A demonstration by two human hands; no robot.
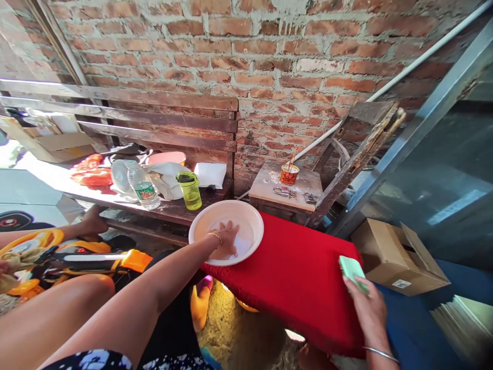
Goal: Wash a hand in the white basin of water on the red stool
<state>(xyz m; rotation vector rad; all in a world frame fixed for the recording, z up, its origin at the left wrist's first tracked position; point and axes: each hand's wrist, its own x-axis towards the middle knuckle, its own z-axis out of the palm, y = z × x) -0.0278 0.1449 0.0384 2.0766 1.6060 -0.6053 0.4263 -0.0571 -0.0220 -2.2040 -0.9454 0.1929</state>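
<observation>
My left hand reaches inside a white plastic bowl and rests flat on its bottom, fingers spread. The bowl sits at the far left end of a red cloth-covered surface. My right hand is at the near right edge of the red surface and holds a small light-green object, which looks like a bar of soap or a sponge. A bangle is on each wrist.
A wooden bench by the brick wall carries a green bottle, a clear water bottle, a small fan, cloths and a pink bowl. A small wooden stool holds an incense cup and padlock. A cardboard box lies right.
</observation>
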